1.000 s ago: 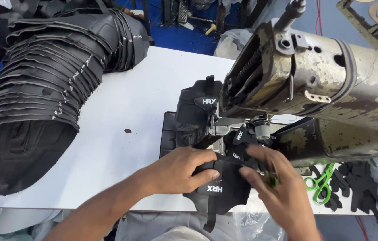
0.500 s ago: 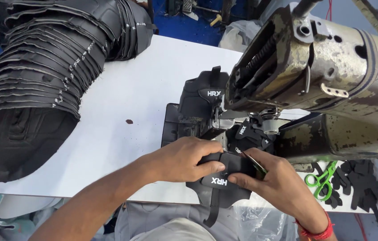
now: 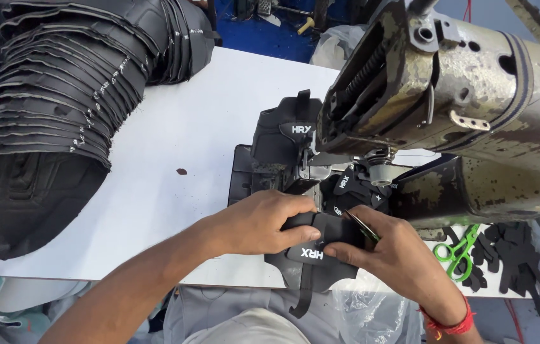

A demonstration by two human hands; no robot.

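Black shoe upper [image 3: 313, 251], strap toward person

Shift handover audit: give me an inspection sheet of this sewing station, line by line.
Surface: white table, one small dark spot.
Job's things: black padded piece gripped by both hands at the front edge, in front of the worn sewing machine.
Clutter: long stack of black pieces on the left; green snips and small black cutouts on the right.
Hands: left hand and right hand, fingers closed on the piece.
Cables: nothing seen.
Surroundings: blue floor beyond the table.
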